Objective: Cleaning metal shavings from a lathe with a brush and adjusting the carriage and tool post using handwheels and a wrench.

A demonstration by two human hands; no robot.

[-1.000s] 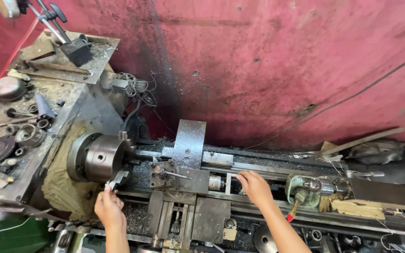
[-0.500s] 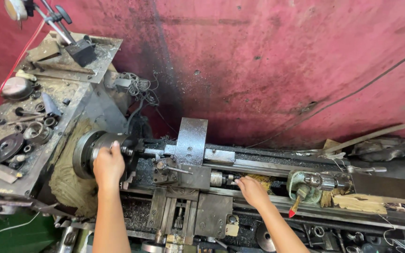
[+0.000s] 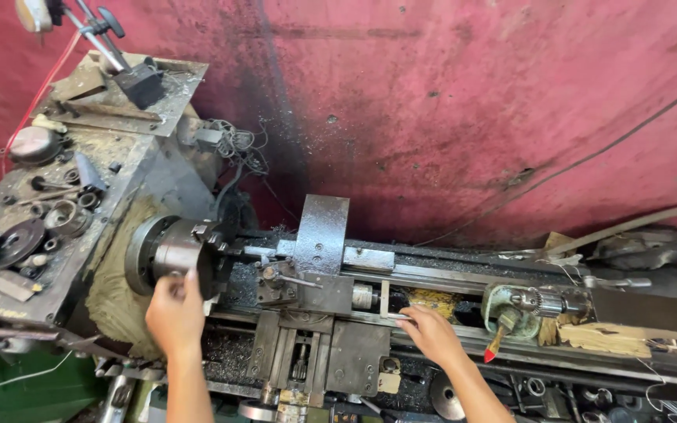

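The left hand [image 3: 174,313] has its fingers curled on the chuck [image 3: 178,254], at the lathe's left end. The right hand [image 3: 431,333], fingers loosely spread, rests on the bed [image 3: 432,276] right of the carriage [image 3: 323,298]. It looks like chuck setting; steady turning seems called for.

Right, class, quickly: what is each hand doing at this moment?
Left hand: fingers curled against the lathe chuck; a firm grip cannot be told.
Right hand: open, resting on the lathe bed, holding nothing.

Your left hand [image 3: 174,313] grips the grey steel chuck [image 3: 172,252], axis level, apparently clamping a thin bar; your right hand [image 3: 431,333] rests on the greasy bed [image 3: 432,276].
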